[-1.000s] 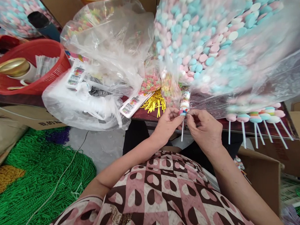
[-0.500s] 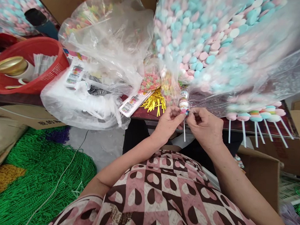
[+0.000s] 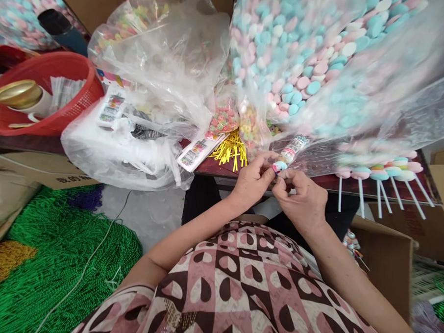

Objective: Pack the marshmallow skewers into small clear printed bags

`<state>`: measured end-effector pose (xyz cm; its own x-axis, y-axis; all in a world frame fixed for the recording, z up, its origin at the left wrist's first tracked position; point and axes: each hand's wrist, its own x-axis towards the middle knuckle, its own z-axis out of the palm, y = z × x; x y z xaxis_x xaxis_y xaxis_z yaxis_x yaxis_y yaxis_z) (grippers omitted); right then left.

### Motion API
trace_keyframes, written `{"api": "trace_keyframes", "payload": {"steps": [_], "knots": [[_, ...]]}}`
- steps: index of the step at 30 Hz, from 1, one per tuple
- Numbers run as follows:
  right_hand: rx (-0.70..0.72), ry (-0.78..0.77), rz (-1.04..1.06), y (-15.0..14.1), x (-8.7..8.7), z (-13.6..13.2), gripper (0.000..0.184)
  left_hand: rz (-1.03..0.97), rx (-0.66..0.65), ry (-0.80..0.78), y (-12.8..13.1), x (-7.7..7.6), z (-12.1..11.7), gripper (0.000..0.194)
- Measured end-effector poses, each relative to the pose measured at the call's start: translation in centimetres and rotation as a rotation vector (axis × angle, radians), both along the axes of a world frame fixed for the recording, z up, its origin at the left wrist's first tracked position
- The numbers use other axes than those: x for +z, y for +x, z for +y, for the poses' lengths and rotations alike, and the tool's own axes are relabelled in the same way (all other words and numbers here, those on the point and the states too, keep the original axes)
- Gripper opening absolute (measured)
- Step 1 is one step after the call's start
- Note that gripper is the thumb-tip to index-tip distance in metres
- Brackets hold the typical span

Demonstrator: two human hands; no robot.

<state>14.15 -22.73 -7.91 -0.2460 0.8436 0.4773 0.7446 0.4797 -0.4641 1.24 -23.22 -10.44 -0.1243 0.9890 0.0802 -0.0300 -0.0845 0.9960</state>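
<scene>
A marshmallow lollipop [image 3: 294, 149] in a clear printed wrapper tilts up and to the right above the table's front edge. My left hand [image 3: 252, 181] pinches its lower end between thumb and fingers. Closed in a pinch at the same end, my right hand [image 3: 301, 193] touches the gathered wrapper; anything small between its fingertips is hidden. The stick is out of sight behind the hands. Several unwrapped marshmallow lollipops [image 3: 379, 172] lie to the right, their white sticks jutting over the edge. Yellow twist ties [image 3: 232, 150] lie left of my hands, beside a stack of printed wrappers [image 3: 197, 153].
A large clear bag of pastel marshmallows [image 3: 302, 81] fills the table's back right. Bags of ring-shaped candies [image 3: 224, 118] stand in the middle. At far left is a red basket [image 3: 87, 89]. Green cord [image 3: 74, 248] heaps on the floor; an open carton [image 3: 387, 262] stands lower right.
The wrapped lollipop has swung from nearly upright to leaning right, and its stick has gone from view behind my hands. Both hands stay close together at its lower end.
</scene>
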Motion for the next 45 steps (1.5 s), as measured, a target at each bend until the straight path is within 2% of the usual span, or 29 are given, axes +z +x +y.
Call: {"api": "trace_keyframes", "payload": {"steps": [3, 8, 11, 14, 16, 19, 23, 27, 31, 35, 38, 45], "knots": [[-0.018, -0.213, 0.262, -0.2, -0.2, -0.3, 0.010, 0.058, 0.025, 0.017, -0.2, 0.3, 0.2, 0.013], [0.043, -0.746, 0.778, -0.8, -0.4, -1.3, 0.020, -0.100, 0.064, -0.074, -0.5, 0.9, 0.2, 0.012], [0.142, -0.998, 0.940, -1.2, -0.7, -1.9, 0.029, 0.003, 0.057, -0.076, -0.6, 1.1, 0.1, 0.010], [0.185, -1.133, 1.079, -1.5, -0.9, -2.0, 0.033, 0.137, 0.040, -0.120, -0.7, 1.2, -0.1, 0.010], [0.170, -1.164, 1.137, -1.6, -1.1, -2.1, 0.034, 0.231, 0.022, -0.121, -1.0, 1.3, -0.2, 0.009], [0.140, -1.132, 1.128, -1.6, -1.4, -2.6, 0.035, 0.415, 0.009, 0.009, -1.4, 1.3, -0.3, 0.008], [0.087, -0.894, 0.982, -1.2, -1.4, -3.5, 0.034, 0.684, 0.043, 0.224, -1.5, 1.5, -0.4, 0.016], [0.064, -0.727, 0.918, -0.8, -0.8, -4.0, 0.029, 0.857, 0.075, 0.307, -1.0, 2.5, -0.7, 0.022], [0.079, -0.727, 0.998, -0.7, -0.7, -3.9, 0.026, 0.829, 0.061, 0.375, -0.9, 3.2, -0.9, 0.020], [0.037, -0.727, 1.086, -0.3, -0.8, -3.2, 0.022, 0.779, 0.039, 0.433, -1.0, 3.2, -1.1, 0.019], [0.030, -0.755, 1.095, 0.0, -0.5, -2.9, 0.022, 0.734, 0.056, 0.389, -1.0, 3.0, -1.0, 0.019], [0.087, -0.877, 1.034, -0.1, -0.6, -3.4, 0.034, 0.700, -0.042, 0.289, -1.1, 2.7, -0.6, 0.026]]}}
